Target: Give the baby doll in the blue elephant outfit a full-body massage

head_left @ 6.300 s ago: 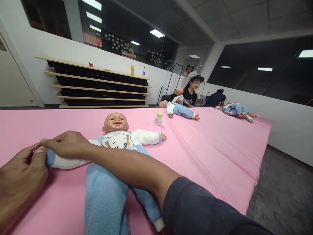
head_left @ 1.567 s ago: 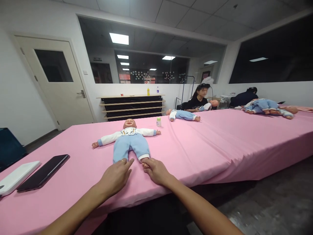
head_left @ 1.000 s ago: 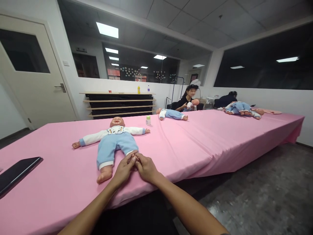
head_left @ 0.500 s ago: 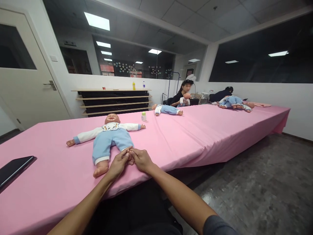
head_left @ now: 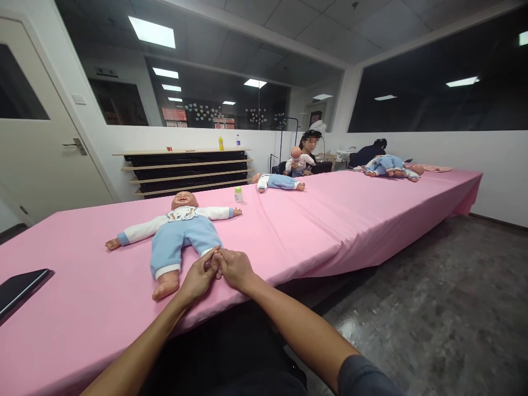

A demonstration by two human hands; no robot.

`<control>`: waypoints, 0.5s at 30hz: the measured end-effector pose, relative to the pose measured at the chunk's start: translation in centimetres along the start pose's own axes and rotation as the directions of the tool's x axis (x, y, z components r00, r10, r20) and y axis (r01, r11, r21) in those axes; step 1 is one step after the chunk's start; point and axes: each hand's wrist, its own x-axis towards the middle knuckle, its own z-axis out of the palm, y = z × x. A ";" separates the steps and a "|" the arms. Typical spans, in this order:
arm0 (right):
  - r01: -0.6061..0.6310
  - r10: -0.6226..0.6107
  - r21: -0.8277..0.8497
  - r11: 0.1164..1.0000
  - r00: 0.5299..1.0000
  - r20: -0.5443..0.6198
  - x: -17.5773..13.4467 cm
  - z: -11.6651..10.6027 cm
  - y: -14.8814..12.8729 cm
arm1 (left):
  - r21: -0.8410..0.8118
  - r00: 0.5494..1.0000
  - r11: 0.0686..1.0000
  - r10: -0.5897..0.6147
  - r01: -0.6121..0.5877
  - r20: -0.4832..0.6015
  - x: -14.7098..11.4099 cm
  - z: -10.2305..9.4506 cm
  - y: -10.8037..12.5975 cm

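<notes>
A baby doll [head_left: 187,234] in light blue trousers and a white top lies on its back on the pink tablecloth [head_left: 103,308], arms spread and feet toward me. My left hand [head_left: 201,278] and my right hand [head_left: 235,268] meet at the doll's foot on the right side of the view. Both are closed around that foot, which they mostly hide. The doll's other foot [head_left: 166,286] lies bare beside my left hand. Past the doll's outstretched arm stands a small white bottle with a green cap [head_left: 238,194].
A black tablet or phone [head_left: 22,291] lies at the left. Farther along are a second doll [head_left: 280,182] and more dolls [head_left: 391,165]. Across the table a person [head_left: 308,157] holds a doll [head_left: 297,159]; another person [head_left: 370,154] is behind. Shelves [head_left: 185,165] stand by the wall.
My hands stay on the doll's foot, with fingers slightly shifted. The person across has raised their doll and moved it left. The whole view has shifted slightly.
</notes>
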 end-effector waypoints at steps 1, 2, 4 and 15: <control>0.001 -0.001 -0.010 1.000 1.000 0.009 0.0 0.1 0.1 | -0.012 1.000 1.000 -0.006 0.006 0.000 0.0 0.0 0.0; 0.001 0.000 -0.020 1.000 1.000 0.014 0.1 0.3 0.2 | -0.029 1.000 0.999 -0.020 0.020 0.000 -0.1 0.0 0.1; 0.003 -0.003 -0.046 0.999 1.000 0.014 0.1 0.6 0.4 | -0.065 0.998 0.996 -0.061 0.061 0.005 -0.1 0.1 0.2; 0.068 -0.069 -0.044 0.997 0.997 -0.028 -0.2 0.7 0.5 | -0.116 0.995 0.993 -0.042 0.031 -0.087 0.1 0.1 0.1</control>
